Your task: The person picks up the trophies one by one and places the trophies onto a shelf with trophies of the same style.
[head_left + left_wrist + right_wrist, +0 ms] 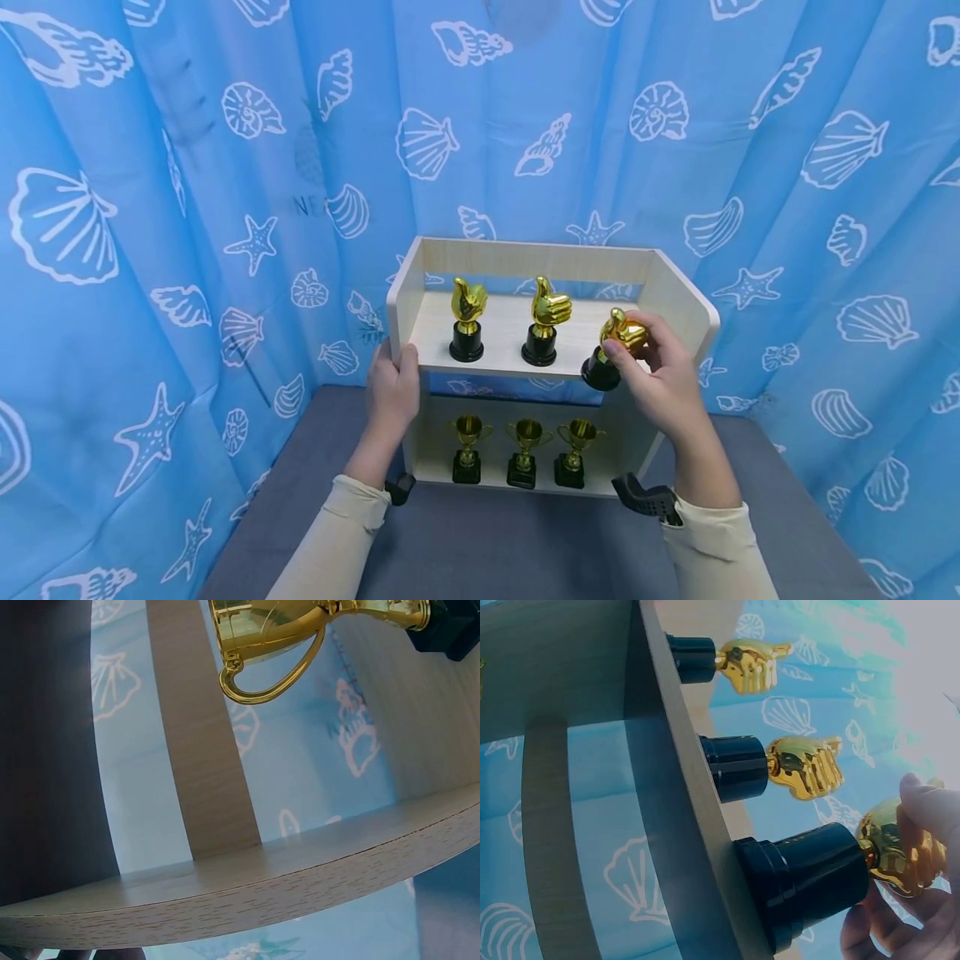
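A small pale wooden shelf unit (675, 292) stands on a grey surface. My right hand (660, 375) pinches the gold top of a thumbs-up trophy (613, 346) on a black base, tilted at the upper shelf's front right edge; the same trophy (832, 874) fills the right wrist view. Two more thumbs-up trophies (467, 321) (545, 323) stand upright on the upper shelf. My left hand (393, 387) grips the unit's left side panel. Three gold cup trophies (522, 450) stand on the lower shelf; one cup (277, 637) shows in the left wrist view.
A blue curtain (187, 208) with white shell and starfish prints hangs close behind and on both sides. The grey tabletop (510, 542) extends in front of the shelf unit. Black wrist camera mounts (645, 496) sit at both cuffs.
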A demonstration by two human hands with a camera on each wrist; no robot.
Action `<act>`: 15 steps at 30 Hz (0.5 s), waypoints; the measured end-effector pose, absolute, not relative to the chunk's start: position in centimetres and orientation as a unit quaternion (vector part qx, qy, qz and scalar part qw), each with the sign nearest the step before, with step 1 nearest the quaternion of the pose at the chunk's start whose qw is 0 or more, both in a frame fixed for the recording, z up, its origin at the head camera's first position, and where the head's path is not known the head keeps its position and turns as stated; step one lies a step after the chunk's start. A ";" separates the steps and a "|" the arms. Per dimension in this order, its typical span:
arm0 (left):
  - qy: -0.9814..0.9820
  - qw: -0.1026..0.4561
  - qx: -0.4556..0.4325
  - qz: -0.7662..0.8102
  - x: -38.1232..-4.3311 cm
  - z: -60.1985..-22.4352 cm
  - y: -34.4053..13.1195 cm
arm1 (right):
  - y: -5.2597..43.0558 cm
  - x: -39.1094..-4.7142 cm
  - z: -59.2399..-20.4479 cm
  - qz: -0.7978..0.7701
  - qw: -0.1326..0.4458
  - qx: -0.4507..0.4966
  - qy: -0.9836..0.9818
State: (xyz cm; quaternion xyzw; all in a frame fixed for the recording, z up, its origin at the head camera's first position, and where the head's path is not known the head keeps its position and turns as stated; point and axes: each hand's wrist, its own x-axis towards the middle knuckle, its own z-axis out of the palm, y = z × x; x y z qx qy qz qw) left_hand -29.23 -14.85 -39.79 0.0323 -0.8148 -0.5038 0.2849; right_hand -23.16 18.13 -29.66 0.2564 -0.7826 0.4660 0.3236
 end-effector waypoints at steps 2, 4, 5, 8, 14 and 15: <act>-0.814 0.287 0.032 -0.504 -29.3 -39.8 -14.9 | 18.2 -23.4 -29.4 0.465 0.309 0.258 -0.788; -0.813 0.288 0.031 -0.504 -29.3 -39.8 -15.0 | 18.3 -23.6 -29.2 0.466 0.295 0.260 -0.792; -0.813 0.288 0.029 -0.505 -29.4 -39.8 -15.0 | 18.3 -23.7 -29.0 0.465 0.290 0.262 -0.794; -0.814 0.285 0.028 -0.505 -29.4 -39.7 -15.0 | 18.3 -23.9 -28.8 0.467 0.277 0.264 -0.797; -0.814 0.281 0.031 -0.508 -29.2 -39.7 -14.9 | 18.3 -24.2 -28.8 0.472 0.258 0.260 -0.802; -0.813 0.280 0.032 -0.509 -29.2 -39.8 -14.9 | 18.3 -24.3 -28.9 0.474 0.254 0.258 -0.803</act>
